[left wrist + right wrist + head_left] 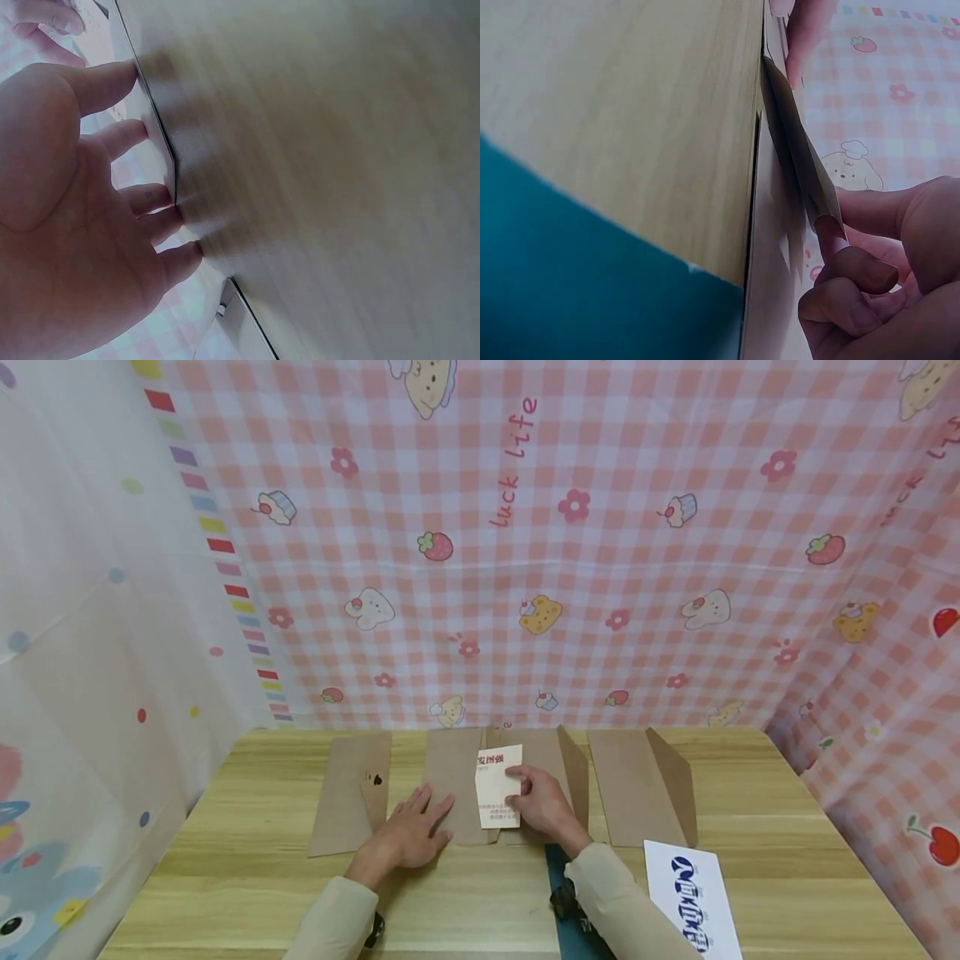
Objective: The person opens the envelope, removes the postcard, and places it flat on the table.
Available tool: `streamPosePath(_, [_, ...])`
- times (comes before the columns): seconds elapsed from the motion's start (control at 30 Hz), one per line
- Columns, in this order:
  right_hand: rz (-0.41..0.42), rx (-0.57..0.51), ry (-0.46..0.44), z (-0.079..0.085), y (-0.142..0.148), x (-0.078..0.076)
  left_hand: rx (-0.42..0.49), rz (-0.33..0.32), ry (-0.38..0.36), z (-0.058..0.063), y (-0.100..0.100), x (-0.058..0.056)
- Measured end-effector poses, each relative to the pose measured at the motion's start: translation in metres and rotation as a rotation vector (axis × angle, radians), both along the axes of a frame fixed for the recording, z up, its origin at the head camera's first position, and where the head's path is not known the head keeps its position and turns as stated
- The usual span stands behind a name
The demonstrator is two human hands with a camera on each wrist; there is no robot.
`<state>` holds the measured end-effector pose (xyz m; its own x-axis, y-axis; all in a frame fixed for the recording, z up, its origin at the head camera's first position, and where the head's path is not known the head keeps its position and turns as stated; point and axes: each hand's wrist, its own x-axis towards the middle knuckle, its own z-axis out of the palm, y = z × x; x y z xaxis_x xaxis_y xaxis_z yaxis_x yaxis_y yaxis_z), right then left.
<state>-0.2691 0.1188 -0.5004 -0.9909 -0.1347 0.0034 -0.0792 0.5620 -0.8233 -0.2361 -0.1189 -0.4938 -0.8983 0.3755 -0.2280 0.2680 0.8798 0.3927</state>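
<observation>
My right hand pinches a cream card with red lettering by its right edge, thumb and forefinger on it. In the right wrist view the other fingers of that hand are curled. The card is above the overlap of two brown paper envelopes, the left one and the right one. Fingers spread, my left hand rests on the left of these two envelopes at its lower left side. The left wrist view shows the left hand with its fingertips on the envelope and table edge line.
Another brown envelope with a dark mark lies at the left, and one with its flap raised at the right. A teal card is partly under my right forearm. Beside it lies a white sheet with blue characters.
</observation>
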Motion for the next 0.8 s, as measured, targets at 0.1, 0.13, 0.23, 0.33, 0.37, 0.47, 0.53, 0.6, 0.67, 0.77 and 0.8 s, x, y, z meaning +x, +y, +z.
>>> streamPosePath(0.1, [-0.003, -0.002, 0.003, 0.0, 0.001, 0.002, -0.001, -0.001, 0.002, -0.001, 0.0, 0.0])
streamPosePath(0.13, [-0.005, -0.003, 0.0, 0.0, 0.002, 0.002, 0.001, -0.001, 0.002, -0.001, 0.0, 0.0])
streamPosePath(0.23, [-0.008, -0.006, -0.007, 0.0, 0.003, 0.003, 0.007, -0.001, 0.002, -0.001, 0.0, 0.0])
streamPosePath(0.33, [-0.016, -0.006, -0.024, -0.001, 0.005, 0.004, 0.011, -0.002, 0.0, -0.002, 0.001, 0.0])
streamPosePath(0.37, [-0.016, -0.004, -0.024, -0.001, 0.006, 0.004, 0.01, -0.003, -0.002, -0.001, 0.001, 0.0])
streamPosePath(0.47, [-0.022, 0.002, -0.027, 0.0, 0.007, 0.004, 0.007, -0.006, -0.004, -0.001, 0.001, 0.0])
streamPosePath(0.53, [-0.024, 0.004, -0.023, 0.0, 0.008, 0.004, 0.001, -0.005, -0.005, 0.0, 0.001, 0.0])
streamPosePath(0.6, [-0.028, 0.008, -0.016, 0.001, 0.009, 0.005, -0.001, -0.005, -0.005, 0.002, 0.001, 0.0])
streamPosePath(0.67, [-0.032, 0.009, -0.015, 0.002, 0.009, 0.005, -0.001, -0.004, -0.008, 0.003, 0.001, 0.0])
streamPosePath(0.77, [-0.033, 0.004, -0.018, 0.003, 0.011, 0.006, 0.001, -0.003, -0.013, 0.005, 0.001, 0.001])
streamPosePath(0.8, [-0.029, 0.002, -0.017, 0.003, 0.011, 0.006, 0.003, -0.003, -0.014, 0.005, 0.001, 0.002])
